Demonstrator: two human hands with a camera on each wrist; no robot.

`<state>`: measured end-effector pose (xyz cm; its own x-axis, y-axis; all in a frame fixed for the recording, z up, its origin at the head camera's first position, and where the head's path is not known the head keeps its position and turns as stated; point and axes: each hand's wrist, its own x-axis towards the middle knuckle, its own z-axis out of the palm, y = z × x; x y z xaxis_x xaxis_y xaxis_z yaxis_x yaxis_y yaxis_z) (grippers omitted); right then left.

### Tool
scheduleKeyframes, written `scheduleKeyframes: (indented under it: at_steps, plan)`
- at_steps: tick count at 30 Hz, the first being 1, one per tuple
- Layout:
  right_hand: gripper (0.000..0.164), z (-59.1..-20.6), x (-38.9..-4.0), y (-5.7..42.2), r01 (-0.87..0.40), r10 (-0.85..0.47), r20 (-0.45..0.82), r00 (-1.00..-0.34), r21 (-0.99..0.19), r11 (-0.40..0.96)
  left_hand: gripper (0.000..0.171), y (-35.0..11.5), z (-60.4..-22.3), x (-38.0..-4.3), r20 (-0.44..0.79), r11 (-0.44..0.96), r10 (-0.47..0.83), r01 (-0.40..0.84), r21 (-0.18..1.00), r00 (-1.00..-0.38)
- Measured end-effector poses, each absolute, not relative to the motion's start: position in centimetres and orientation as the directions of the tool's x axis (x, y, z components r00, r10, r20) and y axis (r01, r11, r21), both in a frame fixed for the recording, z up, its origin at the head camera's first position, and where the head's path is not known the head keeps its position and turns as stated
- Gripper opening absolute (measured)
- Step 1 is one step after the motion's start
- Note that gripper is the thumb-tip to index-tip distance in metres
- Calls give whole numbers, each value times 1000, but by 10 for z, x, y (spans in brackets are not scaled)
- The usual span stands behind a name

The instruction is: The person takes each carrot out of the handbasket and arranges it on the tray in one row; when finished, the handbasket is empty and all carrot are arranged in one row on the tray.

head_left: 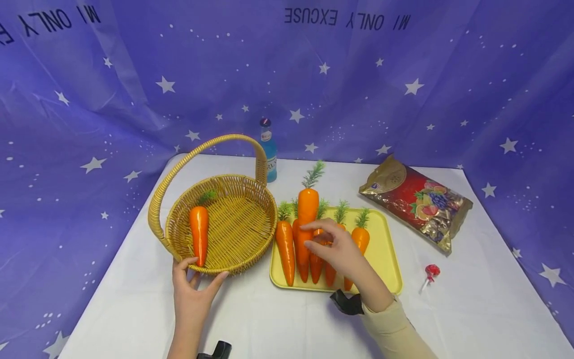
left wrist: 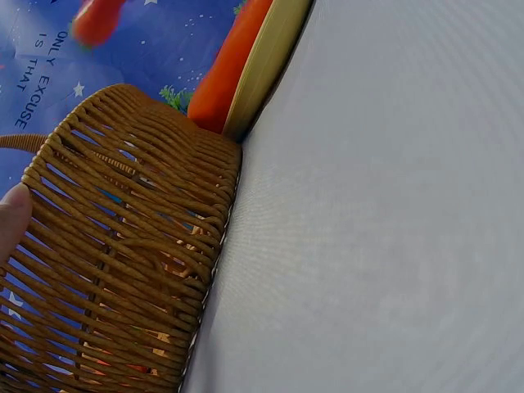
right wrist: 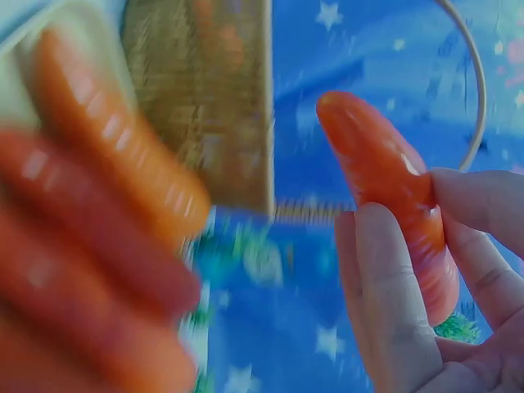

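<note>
My right hand [head_left: 341, 249] pinches an orange carrot with a green top [head_left: 308, 204] between thumb and fingers, raised above the yellow tray [head_left: 394, 269]. In the right wrist view the held carrot [right wrist: 393, 192] is tilted between the fingertips. Several more carrots [head_left: 285, 252] lie side by side on the tray, some partly hidden by the hand. My left hand [head_left: 193, 286] grips the near rim of the wicker basket [head_left: 233, 234], fingers over the edge. One carrot [head_left: 199, 234] lies inside the basket at its left. The basket's woven wall [left wrist: 123, 246] fills much of the left wrist view.
Behind the basket stands a blue bottle [head_left: 271, 159]. A red and gold snack bag [head_left: 417, 202] lies at the back right, with a red lollipop [head_left: 432, 271] in front of it. The basket's tall handle [head_left: 157, 204] arches over its opening.
</note>
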<state>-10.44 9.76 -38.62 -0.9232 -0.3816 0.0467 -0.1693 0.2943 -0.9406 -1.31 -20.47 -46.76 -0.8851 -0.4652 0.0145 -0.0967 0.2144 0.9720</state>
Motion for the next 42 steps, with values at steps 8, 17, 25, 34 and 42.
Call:
scheduleKeyframes:
  at_steps: [8,17,25,34,42]
  plan:
    - [32,-406,-88,171,-106,-198,38,-979,-933,345,79,-204,-468,-14,15,212,-467,-96,973,-884]
    - [38,-426,-75,222,119,-5,-142,-990,-849,515,78,-205,-467,-15,42,222,-467,-70,973,-883]
    - [32,-440,-79,219,104,-45,-183,-982,-724,682,78,-205,-468,-15,22,227,-469,-96,969,-883]
    - [34,-437,-80,201,40,-61,-142,-988,-615,787,79,-205,-467,-13,1,217,-471,-115,969,-882]
    - [40,-439,-82,192,59,-10,-136,-991,-496,866,79,-205,-467,-13,2,210,-468,-109,972,-884]
